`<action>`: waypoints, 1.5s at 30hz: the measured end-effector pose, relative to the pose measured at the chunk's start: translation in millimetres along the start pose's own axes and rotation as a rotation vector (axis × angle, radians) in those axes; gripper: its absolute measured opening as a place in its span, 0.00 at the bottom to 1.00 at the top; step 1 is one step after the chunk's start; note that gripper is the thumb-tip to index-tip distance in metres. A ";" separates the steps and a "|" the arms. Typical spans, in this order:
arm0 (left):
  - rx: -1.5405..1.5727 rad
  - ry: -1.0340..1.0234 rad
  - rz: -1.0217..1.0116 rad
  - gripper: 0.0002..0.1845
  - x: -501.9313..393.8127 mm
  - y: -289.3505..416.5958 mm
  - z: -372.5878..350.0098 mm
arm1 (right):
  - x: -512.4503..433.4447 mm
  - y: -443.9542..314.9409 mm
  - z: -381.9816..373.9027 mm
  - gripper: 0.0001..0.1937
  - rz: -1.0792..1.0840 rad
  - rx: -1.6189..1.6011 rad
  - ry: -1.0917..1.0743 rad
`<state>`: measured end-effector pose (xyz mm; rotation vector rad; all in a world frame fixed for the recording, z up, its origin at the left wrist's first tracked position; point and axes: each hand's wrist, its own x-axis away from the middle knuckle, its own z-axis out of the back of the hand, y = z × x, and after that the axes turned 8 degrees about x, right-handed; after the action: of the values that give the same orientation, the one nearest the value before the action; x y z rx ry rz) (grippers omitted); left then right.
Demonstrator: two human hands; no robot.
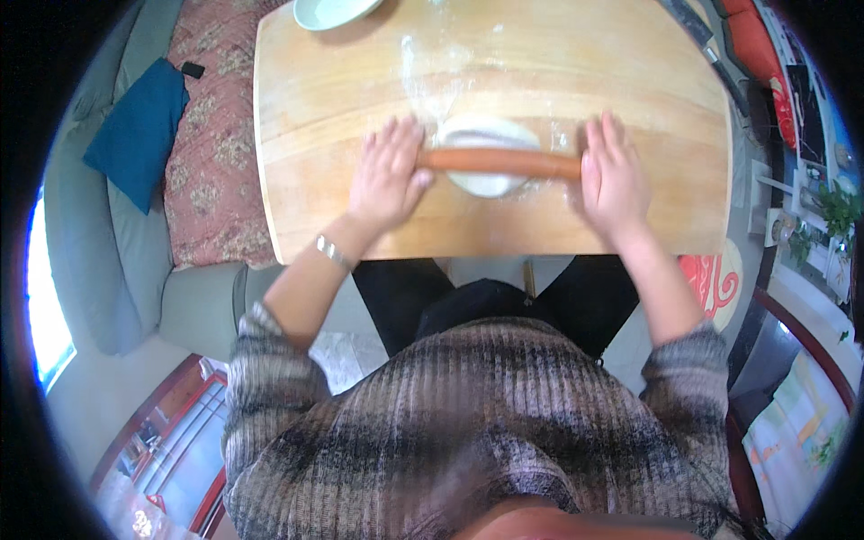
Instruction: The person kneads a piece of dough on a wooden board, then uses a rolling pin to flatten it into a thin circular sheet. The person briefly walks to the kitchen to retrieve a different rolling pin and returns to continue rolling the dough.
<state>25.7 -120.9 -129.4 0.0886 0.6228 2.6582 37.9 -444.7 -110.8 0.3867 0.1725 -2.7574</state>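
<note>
A wooden rolling pin (503, 162) lies across a flat, roundish piece of white dough (489, 131) on a light wooden board (324, 223). My left hand (390, 169) rests on the pin's left end, its palm down and its fingers pointing away from me. At the other end my right hand (613, 172) presses on the pin, its fingers also extended forward. Both hands are slightly blurred. The dough shows on both sides of the pin, with a fold or raised edge on its far side. Flour marks the board around and beyond it.
A pale bowl (334, 12) stands at the board's far left. A knife or cleaver with a black handle (727, 81) lies along its far right edge. Left of the board is a sofa (202, 297) with a floral cover and a blue cushion (138, 135).
</note>
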 end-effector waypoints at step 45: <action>-0.051 0.072 0.027 0.31 -155.7 -31.1 -10.3 | -73.8 45.4 -16.6 0.22 -0.246 0.075 0.121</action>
<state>178.2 -162.4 -147.5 -0.0134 0.5800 2.7112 124.7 -460.3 -108.6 0.5898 0.1561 -2.9901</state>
